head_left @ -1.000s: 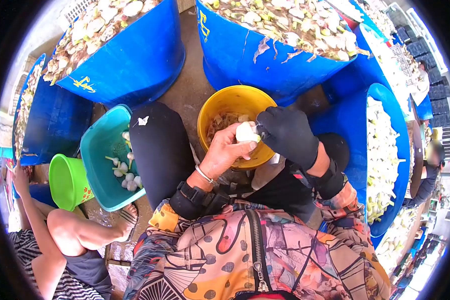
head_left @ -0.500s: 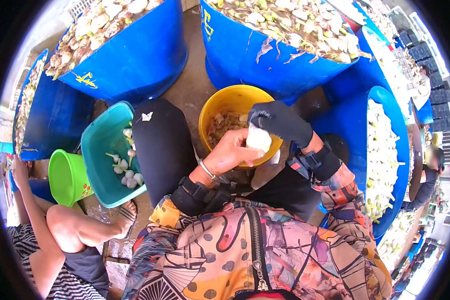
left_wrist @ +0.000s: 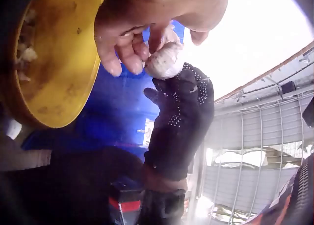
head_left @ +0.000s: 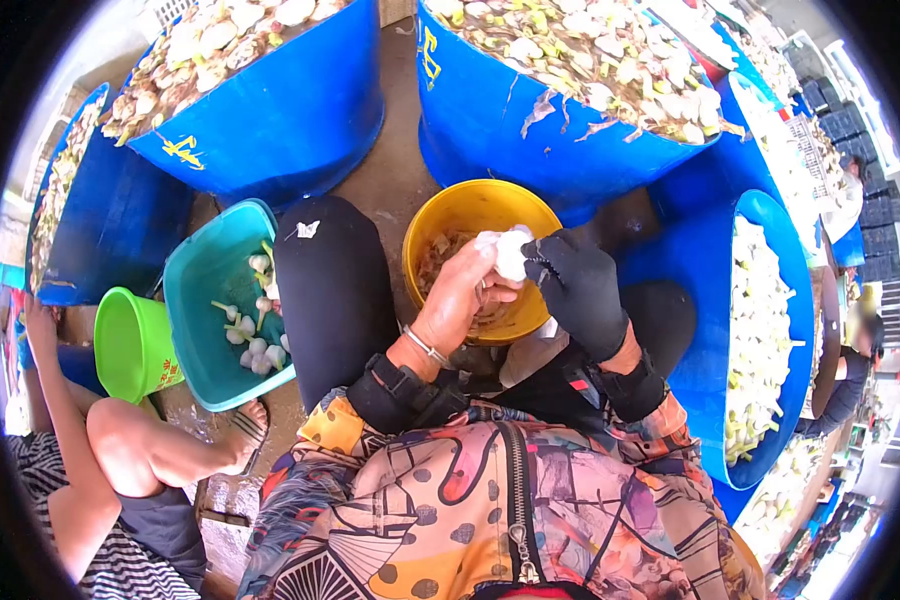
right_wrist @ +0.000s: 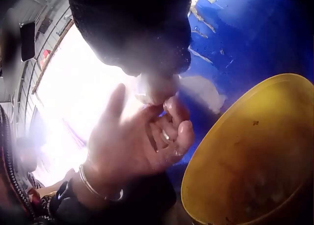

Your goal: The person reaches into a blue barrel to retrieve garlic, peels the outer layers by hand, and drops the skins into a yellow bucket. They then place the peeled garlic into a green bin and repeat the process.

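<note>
A white garlic bulb (head_left: 511,253) is held over the yellow bucket (head_left: 440,212). My bare left hand (head_left: 455,300), with a bracelet at its wrist, grips the bulb from the left. From the other side my right hand (head_left: 582,292), in a black glove, pinches the bulb with curled fingers. In the left wrist view the bulb (left_wrist: 166,61) sits between the bare fingertips and the dotted glove (left_wrist: 184,99). Papery scraps line the bucket's bottom. The right wrist view is hazy, and the glove (right_wrist: 132,28) covers part of the bulb there.
A teal basin (head_left: 195,340) with several garlic bulbs (head_left: 260,355) stands left of my knee, beside a green bucket (head_left: 130,340). Blue drums (head_left: 270,120) heaped with garlic trimmings stand ahead; another drum (head_left: 690,300) with garlic is at right. A person's bare leg (head_left: 160,445) is at lower left.
The gloved hand swung up over the bulb half a second ago and has since come back down to its right side. The bulb has been turned, and its white side now faces up.
</note>
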Available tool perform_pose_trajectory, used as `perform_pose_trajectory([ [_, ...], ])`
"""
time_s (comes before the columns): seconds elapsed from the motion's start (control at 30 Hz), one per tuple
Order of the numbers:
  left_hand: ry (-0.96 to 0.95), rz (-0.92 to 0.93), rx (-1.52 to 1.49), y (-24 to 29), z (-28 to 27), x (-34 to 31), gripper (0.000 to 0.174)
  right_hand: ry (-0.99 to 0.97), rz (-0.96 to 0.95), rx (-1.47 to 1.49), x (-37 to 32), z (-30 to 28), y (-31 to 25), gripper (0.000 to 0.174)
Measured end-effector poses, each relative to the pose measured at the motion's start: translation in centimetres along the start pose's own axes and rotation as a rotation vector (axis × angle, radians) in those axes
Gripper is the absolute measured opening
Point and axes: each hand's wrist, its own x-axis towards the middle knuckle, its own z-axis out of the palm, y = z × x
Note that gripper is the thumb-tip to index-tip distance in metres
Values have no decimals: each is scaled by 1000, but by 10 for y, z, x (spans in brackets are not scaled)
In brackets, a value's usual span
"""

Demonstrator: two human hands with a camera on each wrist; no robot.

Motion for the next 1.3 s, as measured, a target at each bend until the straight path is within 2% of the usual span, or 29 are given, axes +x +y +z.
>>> perform_pose_trajectory([
  [0.1, 219, 58, 40, -10, -12, 6, 19, -42, -110, -117, 0, -3, -4, 19],
  [0.13, 229, 87, 92, -10, -13, 6, 16, -26, -110, -130, 0, -2, -4, 19],
  [0.23, 139, 43, 93, -14, -21, 9, 16, 5, -114, -154, -1, 0, -5, 20],
  [0.4, 46, -138, -150, -3, -9, 3, 14, 19, -107, -178, -3, -1, 1, 15],
  [0.43, 38, -173, -176, 0, -6, 2, 14, 77, -62, -64, -4, 2, 5, 12],
  [0.5, 1, -112, -182, -1, -4, 0, 14, 199, 32, 160, -6, 7, 17, 8],
  [0.6, 35, -57, -98, -5, -1, -1, 16, 405, 523, 760, -7, 4, 36, 7],
  [0.7, 82, -39, 83, -14, -3, 4, 18, 417, 633, 914, -10, -5, 44, 6],
  [0.73, 79, -26, 162, -21, -9, 7, 19, 413, 731, 972, -7, -11, 35, 8],
  [0.83, 163, -28, 362, -32, -20, 10, 18, 511, 622, 1382, -15, -6, 49, 10],
  [0.93, 270, -70, 503, -31, -21, 11, 15, 549, 681, 1625, -19, -7, 55, 11],
  [0.97, 249, -9, 582, -33, -21, 12, 15, 556, 710, 1693, -20, -10, 56, 11],
  [1.03, 204, 112, 733, -37, -18, 14, 17, 504, 641, 1528, -21, -13, 55, 11],
  [1.13, 152, 529, 1078, -29, 14, 9, 25, 469, 641, 1318, -23, -10, 44, 12],
  [1.2, 146, 459, 1144, -8, 42, -3, 26, 462, 668, 1194, -19, -6, 26, 10],
  [1.3, 141, 384, 1197, 0, 48, -8, 25, 446, 604, 903, -24, 11, 28, 7],
])
